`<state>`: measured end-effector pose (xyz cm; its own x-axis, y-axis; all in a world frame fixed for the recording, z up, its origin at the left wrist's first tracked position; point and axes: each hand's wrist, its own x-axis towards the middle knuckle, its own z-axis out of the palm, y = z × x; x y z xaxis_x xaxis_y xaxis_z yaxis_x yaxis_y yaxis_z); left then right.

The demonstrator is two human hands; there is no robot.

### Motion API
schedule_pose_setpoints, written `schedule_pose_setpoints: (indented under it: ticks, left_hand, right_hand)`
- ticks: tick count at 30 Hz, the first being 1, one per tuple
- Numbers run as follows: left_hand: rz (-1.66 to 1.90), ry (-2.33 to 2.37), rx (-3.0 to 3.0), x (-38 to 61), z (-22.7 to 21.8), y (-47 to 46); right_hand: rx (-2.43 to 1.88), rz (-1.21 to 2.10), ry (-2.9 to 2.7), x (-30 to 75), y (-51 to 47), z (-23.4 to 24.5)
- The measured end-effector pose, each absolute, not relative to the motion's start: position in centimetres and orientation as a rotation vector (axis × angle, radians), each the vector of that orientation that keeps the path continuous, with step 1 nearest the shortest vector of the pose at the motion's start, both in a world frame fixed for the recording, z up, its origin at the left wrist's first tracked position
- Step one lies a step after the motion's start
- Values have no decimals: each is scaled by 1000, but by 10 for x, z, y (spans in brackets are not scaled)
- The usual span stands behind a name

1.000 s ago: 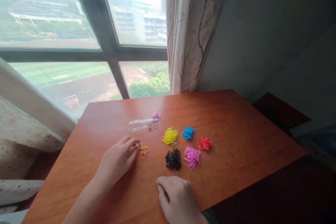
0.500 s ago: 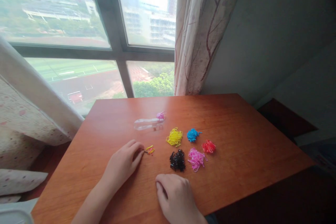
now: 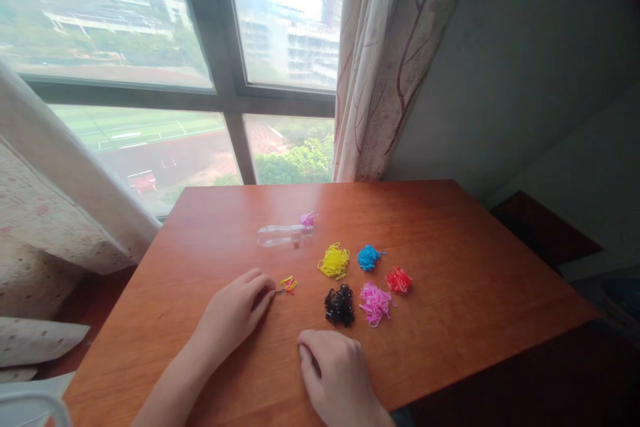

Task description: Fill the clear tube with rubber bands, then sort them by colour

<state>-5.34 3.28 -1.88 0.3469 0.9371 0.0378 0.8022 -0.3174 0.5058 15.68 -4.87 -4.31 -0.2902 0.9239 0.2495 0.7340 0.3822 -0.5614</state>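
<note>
My left hand (image 3: pixel 231 315) lies on the wooden table (image 3: pixel 450 320) with its fingers curled together. Its fingertips touch a tiny cluster of yellow and red rubber bands (image 3: pixel 288 284), pinching a thin strand that is too small to name. My right hand (image 3: pixel 334 373) rests at the near table edge in a loose fist with nothing visible in it. Just beyond it lie small heaps of rubber bands: black (image 3: pixel 339 305), pink (image 3: pixel 375 303), yellow (image 3: pixel 334 261), blue (image 3: pixel 369 257) and red (image 3: pixel 399 279).
A clear plastic bottle (image 3: pixel 281 235) lies on its side behind the heaps, with pink bands (image 3: pixel 307 219) at its mouth. A curtain (image 3: pixel 385 60) hangs at the window behind the table. A dark low surface (image 3: pixel 543 223) sits to the right.
The view has shifted slightly. My left fingertips have closed in on the small yellow and red bands. My right hand has stayed where it was.
</note>
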Motion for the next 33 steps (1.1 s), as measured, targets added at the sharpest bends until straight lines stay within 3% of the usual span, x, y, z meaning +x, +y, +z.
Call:
schedule_pose_setpoints:
  ticks: [23,33]
  left_hand:
    - [528,1129,2317,34,6,35]
    - [518,1239,2322,22,-1,45]
  right_hand:
    - [-1312,422,-2069,162,-57,-49]
    - [-1330,434,-2097,162,-58,-48]
